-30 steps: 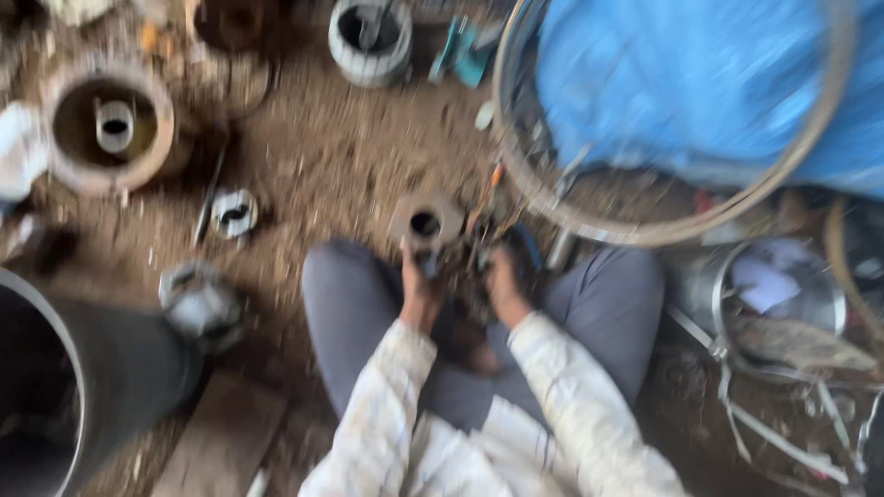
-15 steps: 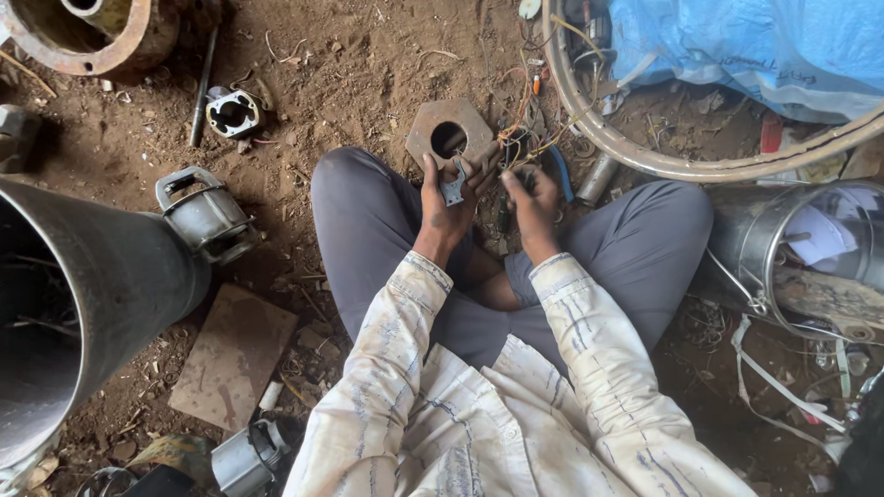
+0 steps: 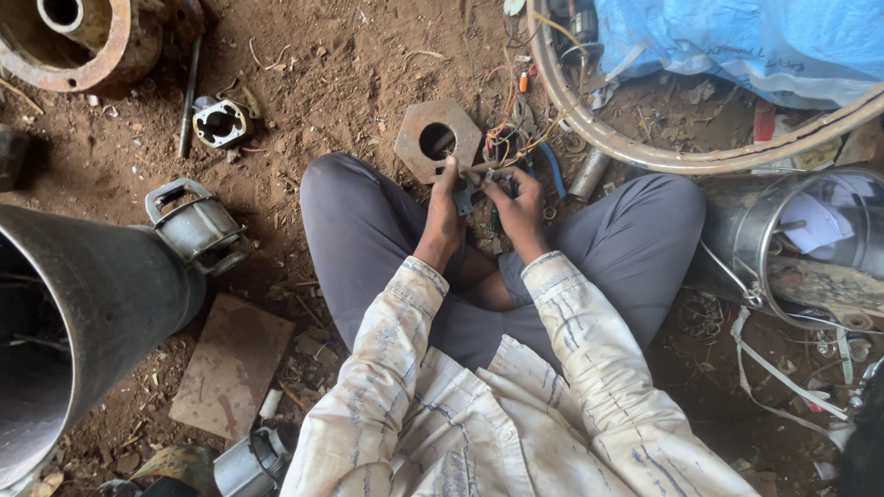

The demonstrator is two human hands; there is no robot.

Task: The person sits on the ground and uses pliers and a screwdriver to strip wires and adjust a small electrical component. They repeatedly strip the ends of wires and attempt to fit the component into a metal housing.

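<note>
I sit cross-legged on a dirt floor. My left hand (image 3: 445, 210) and my right hand (image 3: 516, 204) meet over my lap, both gripping a small dark metal part (image 3: 470, 184) between the fingertips. A thin rod from it reaches toward my right hand. Just beyond the hands a rusty hexagonal plate (image 3: 436, 140) with a round hole lies on the ground. A tangle of yellow and orange wires (image 3: 512, 129) sits right of the plate.
A wide dark metal pipe (image 3: 87, 313) lies at left, with a grey clamp fitting (image 3: 195, 225) at its mouth. A rusty flange (image 3: 69, 41) and small bracket (image 3: 219, 121) at top left. A big metal rim (image 3: 663, 152), blue tarp (image 3: 737, 46), steel bucket (image 3: 810, 244) at right. Flat plate (image 3: 230, 364) beside my knee.
The camera view has shifted down and steadied. My hands have stayed together at my lap, working the small part in front of the hexagonal plate.
</note>
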